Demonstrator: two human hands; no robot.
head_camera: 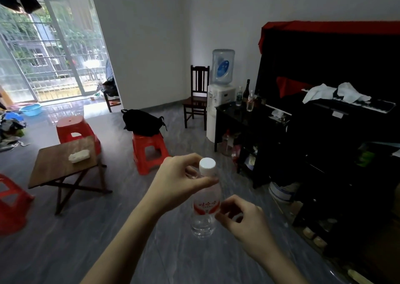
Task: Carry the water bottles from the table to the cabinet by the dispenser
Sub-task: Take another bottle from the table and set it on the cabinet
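Two bare hands carry a clear water bottle (205, 205) upright over a grey floor (86, 251), facing a dark cabinet (249, 119) beside a water dispenser (220, 97).

The left hand (175, 184) pinches the bottle's neck just under its white cap (207, 165), fingers closed around it; the right hand (242, 221) is loosely curled, its fingertips (218, 215) at the red-and-white label, and whether they grip it cannot be told. The bottle looks clear to its base; its fill level is hard to read. On the cabinet top stand three bottles (249, 100), two clear and one dark. The dispenser bears a large blue jug (223, 66). To the left, a small folding wooden counter (56, 164) holds one white packet (79, 156), with red stools (149, 151) around it.
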